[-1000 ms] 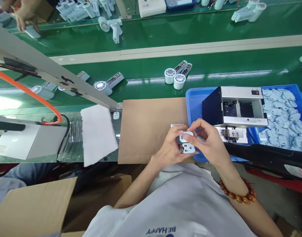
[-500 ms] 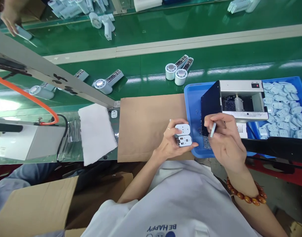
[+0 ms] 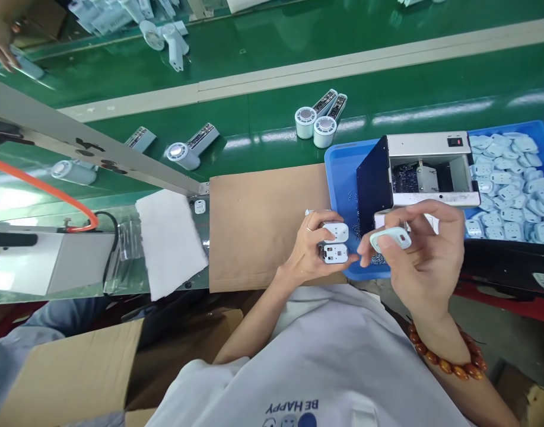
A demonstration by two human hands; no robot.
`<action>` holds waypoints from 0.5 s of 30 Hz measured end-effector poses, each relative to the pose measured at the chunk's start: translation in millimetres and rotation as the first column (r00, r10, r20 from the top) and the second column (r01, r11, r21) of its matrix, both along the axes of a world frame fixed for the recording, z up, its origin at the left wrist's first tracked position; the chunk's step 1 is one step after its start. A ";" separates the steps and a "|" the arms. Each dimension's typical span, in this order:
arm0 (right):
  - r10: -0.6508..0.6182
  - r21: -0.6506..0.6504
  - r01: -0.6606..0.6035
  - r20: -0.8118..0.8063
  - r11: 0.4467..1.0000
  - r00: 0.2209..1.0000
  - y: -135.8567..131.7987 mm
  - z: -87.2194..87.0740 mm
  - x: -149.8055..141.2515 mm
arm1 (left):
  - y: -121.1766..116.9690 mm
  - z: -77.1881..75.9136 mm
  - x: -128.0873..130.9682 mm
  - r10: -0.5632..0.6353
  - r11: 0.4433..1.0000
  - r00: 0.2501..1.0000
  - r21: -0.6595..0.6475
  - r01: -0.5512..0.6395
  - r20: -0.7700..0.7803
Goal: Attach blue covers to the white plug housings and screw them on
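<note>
My left hand is closed around two pale plastic housings, side by side, their rounded end faces turned up. A plate with small holes covers the end of the upper housing; square openings show in the lower housing. How far both reach below the hand is hidden. Between thumb and fingers, my right hand pinches a small pale oval cap with holes in it. It is held just right of the housings, apart from them, above the blue tray.
A screw feeder stands in the tray, beside loose screws. Many pale caps fill a blue bin at right. Cardboard covers the bench at left. Handheld fan bodies lie on the green belt. A co-worker's hand shows upper left.
My right hand has turned the cap from edge-on to its flat face and shifted slightly right. My left hand still grips both housings. The whole view has shifted a little.
</note>
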State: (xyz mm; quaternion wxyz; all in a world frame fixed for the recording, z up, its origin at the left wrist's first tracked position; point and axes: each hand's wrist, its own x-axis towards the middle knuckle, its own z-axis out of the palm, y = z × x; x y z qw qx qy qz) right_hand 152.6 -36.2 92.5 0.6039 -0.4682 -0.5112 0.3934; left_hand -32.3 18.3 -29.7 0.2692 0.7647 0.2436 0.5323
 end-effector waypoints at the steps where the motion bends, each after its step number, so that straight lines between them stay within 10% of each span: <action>1: 0.032 -0.006 -0.032 0.014 0.999 0.999 -0.6 1.9 0.6 | -0.4 -1.4 0.7 -0.003 1.000 1.000 0.001 0.003 0.013; 15: 0.180 -0.035 -0.181 0.401 0.983 0.898 4.1 11.9 -3.3 | -4.0 -10.2 8.6 -0.031 0.998 0.992 -0.047 0.037 0.126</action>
